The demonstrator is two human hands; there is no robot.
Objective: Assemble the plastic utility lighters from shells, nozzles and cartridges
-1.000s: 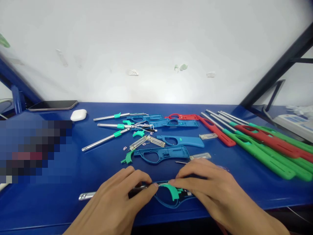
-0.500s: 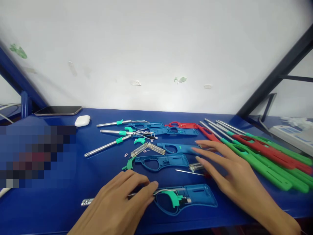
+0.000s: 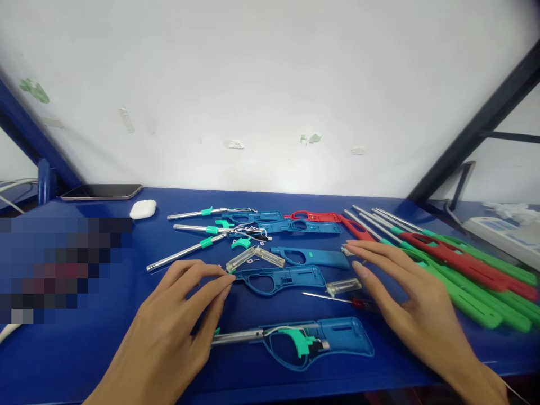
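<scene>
My left hand (image 3: pixel 169 326) is closed, thumb and fingers together at the left tip of an open blue lighter handle half (image 3: pixel 295 277), covering the green trigger there. Below its fingers lies another blue handle half (image 3: pixel 352 337), holding a metal tube (image 3: pixel 240 337), a green trigger (image 3: pixel 298 342) and white wire. My right hand (image 3: pixel 409 298) hovers with fingers stretched, thumb apart. Its fingertips are beside a small clear part at the end of a blue handle shell (image 3: pixel 320 257). Near its thumb are a clear fuel tank (image 3: pixel 343 286) and a red-handled screwdriver (image 3: pixel 327 296).
Green lighters (image 3: pixel 455 289) and red lighters (image 3: pixel 468 260) lie at right. Metal tubes (image 3: pixel 185 253) with green collars, two clear tanks (image 3: pixel 270 257) and a red handle half (image 3: pixel 323 216) lie behind. A phone (image 3: pixel 101 192) and white earbud case (image 3: pixel 143 209) sit back left.
My left hand has moved up off the metal tube in the front handle half to the green trigger behind it. My right hand has shifted slightly right, uncovering the clear tank and part of the screwdriver.
</scene>
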